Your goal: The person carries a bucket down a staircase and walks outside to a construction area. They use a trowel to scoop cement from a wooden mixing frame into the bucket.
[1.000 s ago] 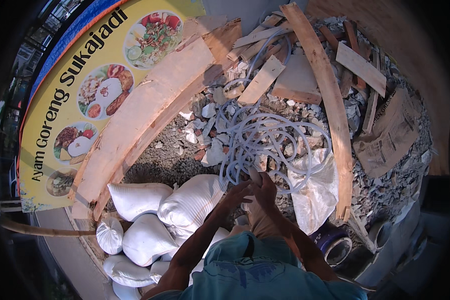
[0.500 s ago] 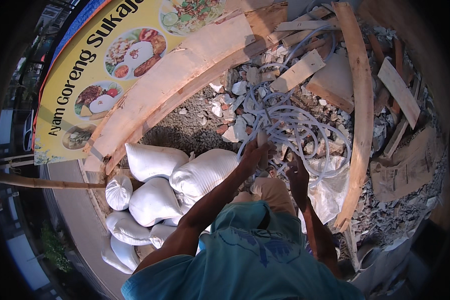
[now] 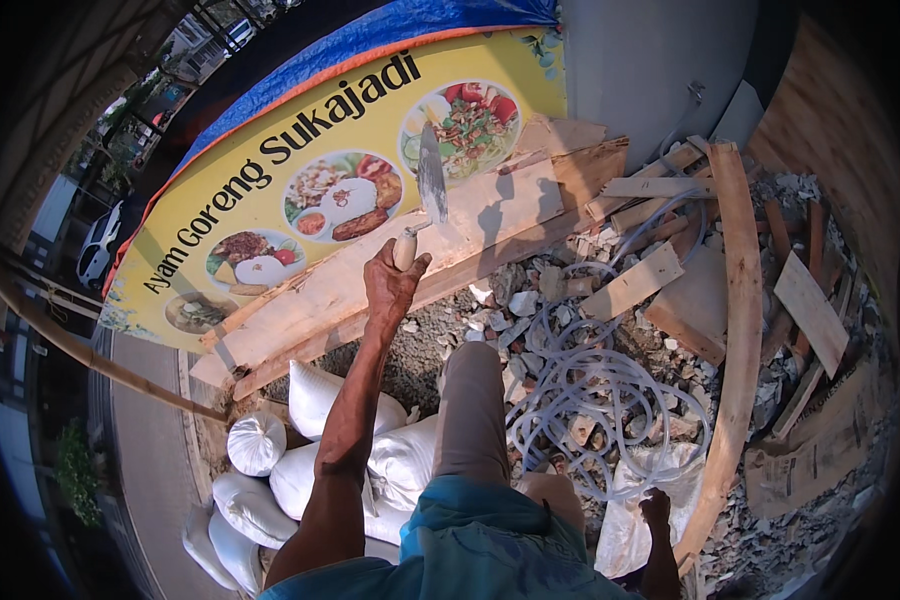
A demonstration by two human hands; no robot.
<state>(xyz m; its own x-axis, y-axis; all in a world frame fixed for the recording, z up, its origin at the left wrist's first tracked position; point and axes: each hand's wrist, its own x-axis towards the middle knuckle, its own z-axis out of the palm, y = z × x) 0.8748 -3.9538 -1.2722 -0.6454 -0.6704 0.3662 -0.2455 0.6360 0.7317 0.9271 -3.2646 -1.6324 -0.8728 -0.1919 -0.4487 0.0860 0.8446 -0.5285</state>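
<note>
Raised ahead of me, my left hand (image 3: 394,280) grips the wooden handle of a trowel (image 3: 432,178). The trowel's grey, pointed blade stands up in front of the yellow banner, above the wooden planks. Down at the lower right, my right hand (image 3: 656,508) hangs with its fingers curled in, and no object shows in it. Below it lies a flattened white sack (image 3: 635,522). A tangle of clear plastic hose (image 3: 610,400) rests on the rubble between my legs and that side.
White filled sacks (image 3: 255,445) are piled at my left. Long planks (image 3: 510,215) run along the banner (image 3: 360,130). A tall board (image 3: 735,330) leans at the right beside timber pieces, broken rubble (image 3: 520,300) and a brown paper bag (image 3: 810,450). A pole (image 3: 100,350) crosses the left.
My left hand has lifted the trowel up and forward, away from the hose. My right hand has dropped down and to the right. One leg has come forward over the rubble.
</note>
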